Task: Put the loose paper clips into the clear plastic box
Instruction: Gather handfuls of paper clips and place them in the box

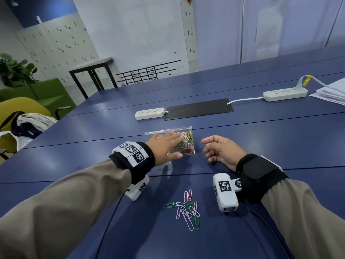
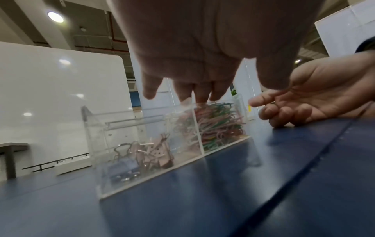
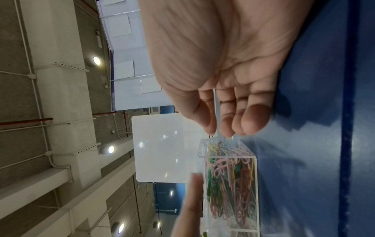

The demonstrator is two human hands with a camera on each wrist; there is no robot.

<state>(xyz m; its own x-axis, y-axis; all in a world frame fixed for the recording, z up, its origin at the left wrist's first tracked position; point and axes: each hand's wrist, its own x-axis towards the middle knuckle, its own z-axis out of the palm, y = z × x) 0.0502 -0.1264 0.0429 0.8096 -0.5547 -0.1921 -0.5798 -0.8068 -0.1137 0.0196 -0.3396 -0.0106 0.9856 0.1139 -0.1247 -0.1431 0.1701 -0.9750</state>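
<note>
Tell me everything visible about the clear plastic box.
The clear plastic box is a transparent, rigid-looking case standing on the blue table, beyond the loose paper clips. A clear divider splits it: the right compartment is packed with coloured paper clips, the left holds binder clips. A clear lid piece shows along its far edge. The left hand reaches over its top; the right hand rests on the table beside it, apart.

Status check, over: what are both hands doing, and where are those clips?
Left hand flat on clear box. Right hand empty beside it. Loose clips still piled on table. Nothing blocking.
</note>
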